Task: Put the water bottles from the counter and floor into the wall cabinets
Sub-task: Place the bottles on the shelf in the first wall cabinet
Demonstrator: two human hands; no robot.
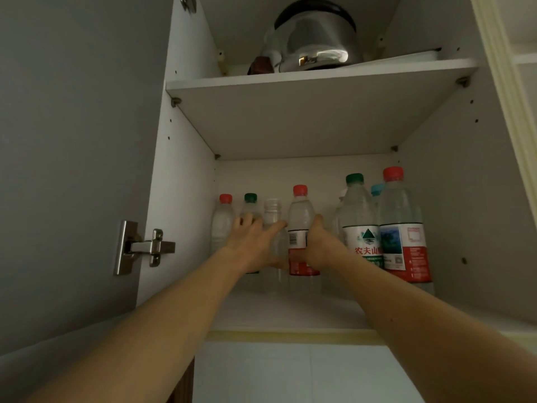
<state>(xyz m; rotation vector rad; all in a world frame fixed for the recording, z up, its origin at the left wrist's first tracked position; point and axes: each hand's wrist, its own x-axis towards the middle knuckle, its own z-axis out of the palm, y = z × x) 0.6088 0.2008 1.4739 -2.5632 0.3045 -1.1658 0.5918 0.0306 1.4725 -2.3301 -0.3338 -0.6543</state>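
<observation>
We gripped a clear, uncapped bottle (pixel 273 225) with our left hand (pixel 252 242) and a red-capped, red-labelled bottle (pixel 300 228) with our right hand (pixel 321 245), both upright on the cabinet's lower shelf (pixel 290 312).

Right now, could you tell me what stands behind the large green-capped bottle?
Behind the large green-capped bottle, a blue-capped bottle shows only its cap and shoulder; the rest is covered by the front bottles.
</observation>
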